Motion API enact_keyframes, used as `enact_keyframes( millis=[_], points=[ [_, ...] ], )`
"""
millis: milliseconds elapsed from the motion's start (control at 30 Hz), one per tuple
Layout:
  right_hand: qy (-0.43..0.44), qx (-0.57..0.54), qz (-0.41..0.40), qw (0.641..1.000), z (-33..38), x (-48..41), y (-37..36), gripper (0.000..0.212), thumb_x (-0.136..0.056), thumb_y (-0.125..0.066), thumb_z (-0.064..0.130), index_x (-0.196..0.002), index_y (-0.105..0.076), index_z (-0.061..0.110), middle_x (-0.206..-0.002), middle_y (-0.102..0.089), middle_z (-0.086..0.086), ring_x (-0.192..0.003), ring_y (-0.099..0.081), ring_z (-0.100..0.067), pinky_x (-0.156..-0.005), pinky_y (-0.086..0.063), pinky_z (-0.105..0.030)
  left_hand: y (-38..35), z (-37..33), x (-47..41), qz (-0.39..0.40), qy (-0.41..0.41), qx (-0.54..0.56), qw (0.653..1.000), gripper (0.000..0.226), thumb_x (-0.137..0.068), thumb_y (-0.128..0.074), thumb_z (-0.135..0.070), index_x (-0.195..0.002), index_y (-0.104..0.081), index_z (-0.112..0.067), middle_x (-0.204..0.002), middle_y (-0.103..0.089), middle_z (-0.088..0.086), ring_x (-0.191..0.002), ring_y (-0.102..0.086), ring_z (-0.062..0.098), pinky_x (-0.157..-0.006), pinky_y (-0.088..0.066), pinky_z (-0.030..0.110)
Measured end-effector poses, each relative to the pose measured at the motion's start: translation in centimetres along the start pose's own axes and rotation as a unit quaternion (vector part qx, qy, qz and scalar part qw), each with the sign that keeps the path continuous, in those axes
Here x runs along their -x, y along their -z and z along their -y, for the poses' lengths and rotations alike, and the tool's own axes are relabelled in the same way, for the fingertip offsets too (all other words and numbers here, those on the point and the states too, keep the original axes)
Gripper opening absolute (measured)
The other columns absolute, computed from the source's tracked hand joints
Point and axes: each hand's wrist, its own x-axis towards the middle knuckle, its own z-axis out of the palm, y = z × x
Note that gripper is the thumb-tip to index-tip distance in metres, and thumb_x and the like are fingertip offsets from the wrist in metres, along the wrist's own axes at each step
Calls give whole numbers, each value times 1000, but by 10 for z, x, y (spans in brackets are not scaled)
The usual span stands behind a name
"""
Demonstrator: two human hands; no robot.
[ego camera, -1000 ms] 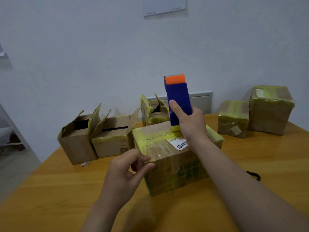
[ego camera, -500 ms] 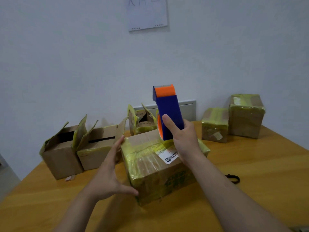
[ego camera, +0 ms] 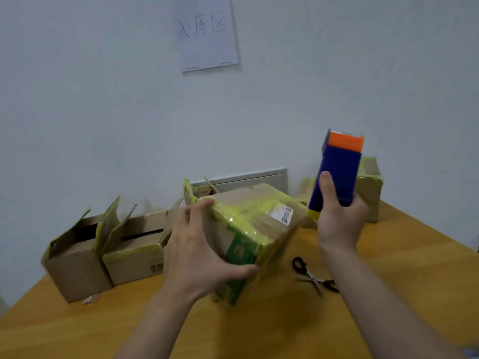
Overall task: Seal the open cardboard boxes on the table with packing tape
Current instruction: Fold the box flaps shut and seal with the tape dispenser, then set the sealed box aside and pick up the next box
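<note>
A cardboard box wrapped in yellow tape [ego camera: 255, 224] is tilted and lifted at the middle of the wooden table [ego camera: 404, 270]. My left hand [ego camera: 199, 252] grips its left side, fingers over the top edge and thumb under the front. My right hand [ego camera: 339, 218] holds a blue tape dispenser with an orange top [ego camera: 337, 172] upright, to the right of the box and clear of it. Two open boxes [ego camera: 77, 252] [ego camera: 137, 247] stand at the left with flaps up. A third open box [ego camera: 201, 190] shows behind the held one.
Black-handled scissors [ego camera: 313, 277] lie on the table between my forearms. A taped box [ego camera: 369, 185] stands at the back right, partly behind the dispenser. A paper sheet with writing [ego camera: 207, 35] hangs on the white wall. A scrap of tape [ego camera: 90, 299] lies near the left box.
My left hand has taken hold of the taped box and lifted and tilted it to the right. My right hand has lifted the dispenser off the box top and moved right.
</note>
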Motion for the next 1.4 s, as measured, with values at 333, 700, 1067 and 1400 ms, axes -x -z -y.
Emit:
enact_keyframes(
  millis=[333, 700, 1067, 1400],
  points=[
    [-87, 92, 34, 991, -44, -17, 49, 18, -92, -70, 43, -91, -68, 26, -85, -71, 2, -81, -67, -13, -62, -47, -24, -91, -55, -91, -32, 99, -90, 990, 133, -33, -80, -90, -140, -24, -34, -129, -38, 4, -123, -45, 27, -91, -54, 43],
    [-142, 78, 72, 984, -96, -23, 41, 20, -90, -71, 46, -96, -70, 27, -84, -73, 5, -76, -69, -8, -63, -48, -20, -146, -37, -112, -72, 178, -122, 974, 135, -30, -84, -86, -138, -27, -27, -139, -36, 14, -132, -39, 37, -102, -48, 55],
    [-165, 53, 91, 981, -137, -19, 29, 21, -86, -71, 48, -96, -69, 31, -84, -74, 8, -79, -70, -4, -65, -52, -19, -204, -2, -105, -29, 222, -24, 974, 118, -51, -94, -66, -139, -24, -31, -140, -35, 7, -131, -46, 30, -93, -53, 45],
    [-103, 49, 85, 990, -142, -10, 26, 33, -82, -68, 48, -99, -70, 19, -80, -72, 9, -73, -69, -8, -60, -54, -17, -186, 47, -114, 98, 89, 49, 990, 94, -89, -79, -19, -158, -20, -42, -156, -42, -5, -141, -45, 17, -111, -49, 41]
  ],
)
